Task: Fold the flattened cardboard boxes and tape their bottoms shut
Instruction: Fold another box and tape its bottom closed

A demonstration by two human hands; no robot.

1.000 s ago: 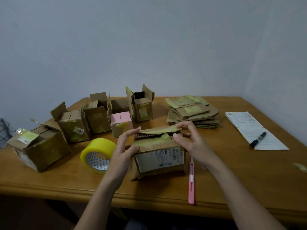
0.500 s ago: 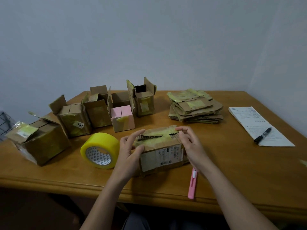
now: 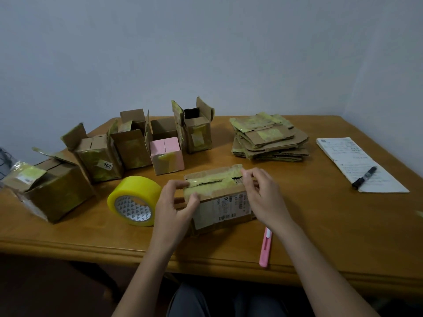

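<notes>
A brown cardboard box (image 3: 223, 205) with a white shipping label stands on the wooden table (image 3: 320, 225), its top flaps folded down with a dark gap between them. My left hand (image 3: 175, 203) grips its left end, thumb on the front face, fingers on the top flap. My right hand (image 3: 263, 194) holds the right end and pinches the top flaps there. A roll of yellow tape (image 3: 135, 201) stands on its edge just left of my left hand. A stack of flattened boxes (image 3: 269, 137) lies at the back.
Several folded boxes stand at the back left, among them a pink one (image 3: 167, 155) and a larger one (image 3: 50, 188) at the far left. A pink utility knife (image 3: 265, 247) lies near the front edge. A paper sheet (image 3: 359, 164) with a black marker (image 3: 364, 177) lies at the right.
The box's top flaps, raised a second ago, now lie folded down. Both hands have lowered with them onto the box's ends. The camera view has shifted slightly.
</notes>
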